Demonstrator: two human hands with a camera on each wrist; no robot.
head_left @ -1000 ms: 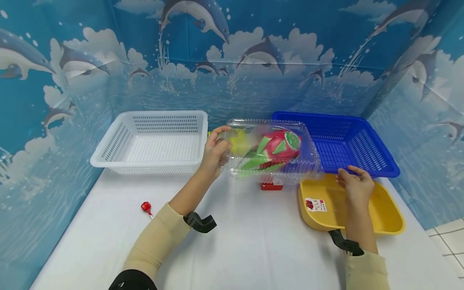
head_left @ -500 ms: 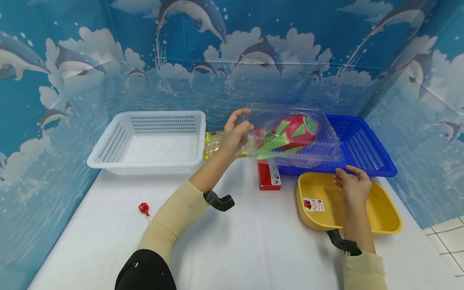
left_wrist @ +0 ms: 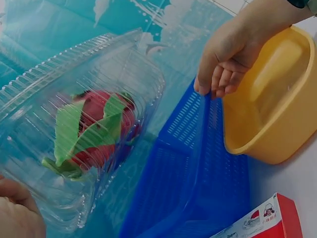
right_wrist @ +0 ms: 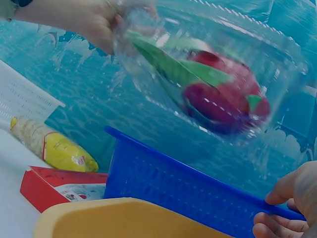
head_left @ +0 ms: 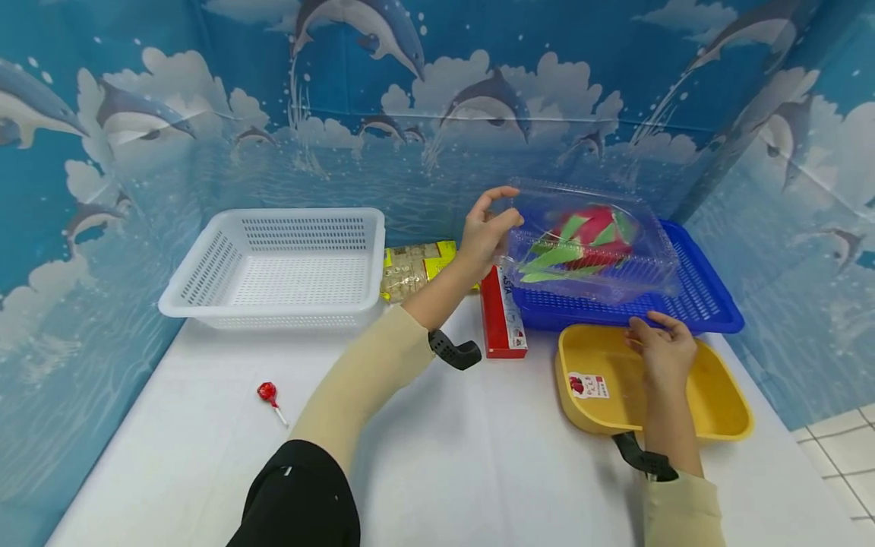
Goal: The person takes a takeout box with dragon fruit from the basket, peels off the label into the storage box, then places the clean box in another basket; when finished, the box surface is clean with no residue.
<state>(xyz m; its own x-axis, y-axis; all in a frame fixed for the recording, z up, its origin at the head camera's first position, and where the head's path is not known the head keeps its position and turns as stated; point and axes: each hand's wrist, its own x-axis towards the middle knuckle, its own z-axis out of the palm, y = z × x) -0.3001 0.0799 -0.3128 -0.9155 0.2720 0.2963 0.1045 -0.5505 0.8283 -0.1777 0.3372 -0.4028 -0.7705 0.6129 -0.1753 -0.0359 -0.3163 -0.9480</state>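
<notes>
A clear plastic clamshell box (head_left: 649, 270), gripped at its left end by my left hand (head_left: 487, 232), hangs tilted above the blue basket (head_left: 707, 292). Inside it lies a pink-red dragon fruit (head_left: 596, 237) with green leaf-like scales, seen through the plastic in every view. My right hand (head_left: 663, 357) pinches the blue basket's near rim between thumb and fingers, over the yellow basin (head_left: 721, 410). In the left wrist view only part of the left hand (left_wrist: 19, 210) shows at the edge.
A white basket (head_left: 273, 313) stands at the back left. Beside it lies a yellow-labelled clear bag (head_left: 410, 270) of pale food. A red box (head_left: 502, 327) lies against the blue basket. A red lollipop (head_left: 267, 392) is on the white tablecloth at left.
My left hand has carried the clear box with the dragon fruit to the right and upward, over the blue basket. The bag and red box show more now. My right hand has stayed put.
</notes>
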